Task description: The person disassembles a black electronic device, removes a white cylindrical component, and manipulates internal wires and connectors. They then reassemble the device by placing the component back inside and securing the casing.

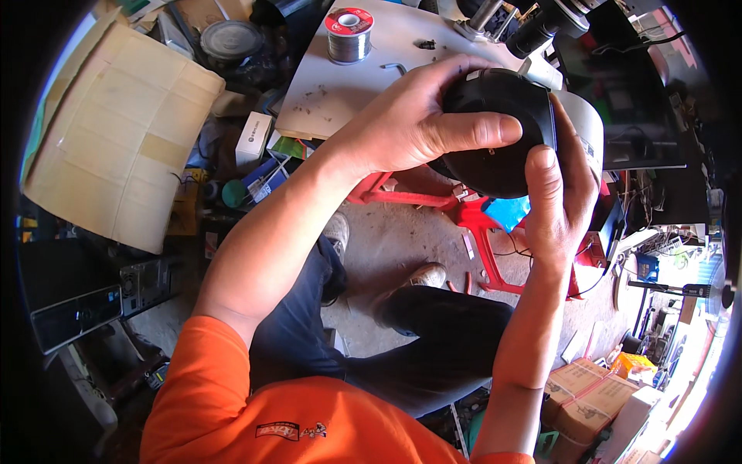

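Note:
Between my two hands is a rounded black device with a white shell (502,94), held up over the near edge of a white tabletop (328,97). My left hand (421,116) grips its left side, fingers behind and thumb lying across the black face. From the right, my right hand (563,193) wraps the white side, with its thumb pointing up along the black edge. What kind of device it is, I cannot make out. On the tabletop stand a spool of solder wire (349,45) with a red label, a bent hex key (393,67) and a small dark part (426,44).
A metal post with a black scope-like head (541,31) rises at the table's back right. Below the table is a red stool frame (487,259). A large cardboard sheet (127,131) leans at left, above a black computer tower (73,317). Cardboard boxes (591,398) sit lower right.

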Demonstrator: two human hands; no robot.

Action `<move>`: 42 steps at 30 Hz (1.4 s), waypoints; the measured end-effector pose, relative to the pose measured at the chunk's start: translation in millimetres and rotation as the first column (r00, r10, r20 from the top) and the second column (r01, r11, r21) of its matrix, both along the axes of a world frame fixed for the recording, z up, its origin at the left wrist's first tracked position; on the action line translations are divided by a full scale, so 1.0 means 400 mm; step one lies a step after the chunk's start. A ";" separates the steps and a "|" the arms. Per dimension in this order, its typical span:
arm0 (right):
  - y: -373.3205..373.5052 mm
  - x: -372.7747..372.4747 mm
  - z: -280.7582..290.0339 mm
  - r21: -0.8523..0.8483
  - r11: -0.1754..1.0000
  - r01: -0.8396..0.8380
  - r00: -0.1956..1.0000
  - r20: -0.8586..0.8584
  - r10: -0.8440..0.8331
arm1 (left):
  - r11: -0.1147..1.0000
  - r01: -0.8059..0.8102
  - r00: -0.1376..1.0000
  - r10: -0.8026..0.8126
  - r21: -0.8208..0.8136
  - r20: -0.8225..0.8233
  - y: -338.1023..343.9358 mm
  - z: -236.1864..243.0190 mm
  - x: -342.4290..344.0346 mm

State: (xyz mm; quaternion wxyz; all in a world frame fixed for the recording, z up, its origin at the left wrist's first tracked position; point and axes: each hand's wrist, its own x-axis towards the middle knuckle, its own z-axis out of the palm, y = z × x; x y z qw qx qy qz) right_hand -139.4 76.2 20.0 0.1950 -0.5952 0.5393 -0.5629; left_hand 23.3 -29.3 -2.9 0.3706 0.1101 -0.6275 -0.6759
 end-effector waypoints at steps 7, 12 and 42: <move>-0.016 -0.011 -0.047 -0.007 0.999 0.054 0.996 -0.070 -0.055 | 0.997 -0.044 0.999 0.045 -0.058 0.016 0.000 -0.021 -0.009; -0.019 -0.002 -0.054 -0.049 0.995 0.085 0.996 0.028 -0.083 | 0.992 -0.030 0.998 0.036 -0.120 0.050 0.002 -0.019 -0.003; 0.038 -0.009 -0.158 -0.032 0.999 -0.011 0.982 -0.190 0.005 | 0.899 -0.106 0.961 0.202 -0.424 0.188 0.019 -0.029 0.023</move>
